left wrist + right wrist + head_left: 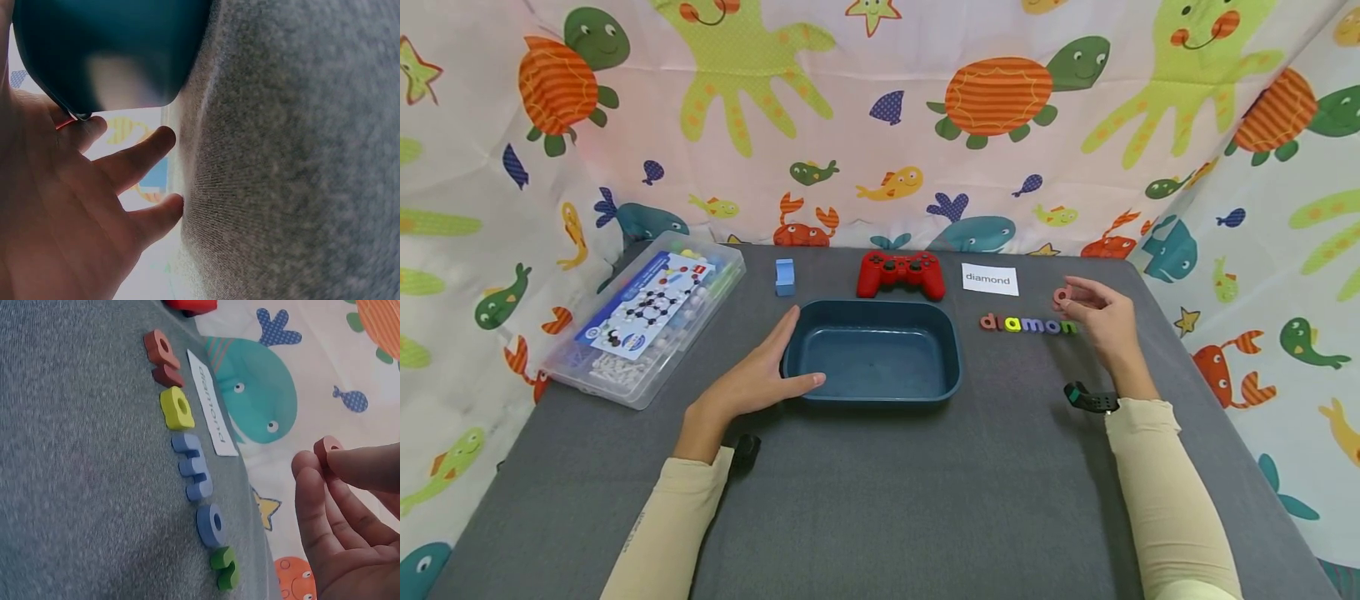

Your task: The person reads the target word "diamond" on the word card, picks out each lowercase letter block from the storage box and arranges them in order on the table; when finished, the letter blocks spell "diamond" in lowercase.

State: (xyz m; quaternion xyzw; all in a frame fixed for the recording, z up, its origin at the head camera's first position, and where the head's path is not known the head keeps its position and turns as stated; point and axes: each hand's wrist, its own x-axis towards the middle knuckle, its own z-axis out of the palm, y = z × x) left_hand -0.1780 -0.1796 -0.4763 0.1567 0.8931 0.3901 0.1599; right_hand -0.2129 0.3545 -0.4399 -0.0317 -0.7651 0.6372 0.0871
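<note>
A dark blue rectangular tray sits at the table's middle. My left hand rests against its left end, fingers spread along the side and thumb over the front rim; in the left wrist view the other fingers extend past the tray's wall. On the right, my right hand pinches a small reddish letter with a hole, between thumb and fingertips, above the table. Its exact shape is partly hidden. Just left of this hand lies a row of coloured letters reading "diamon". Behind the row is a white card printed "diamond".
A red game controller lies behind the tray. To its left stands a light blue block. A clear plastic case with a molecule picture and small parts inside occupies the table's left. A patterned curtain surrounds the grey table.
</note>
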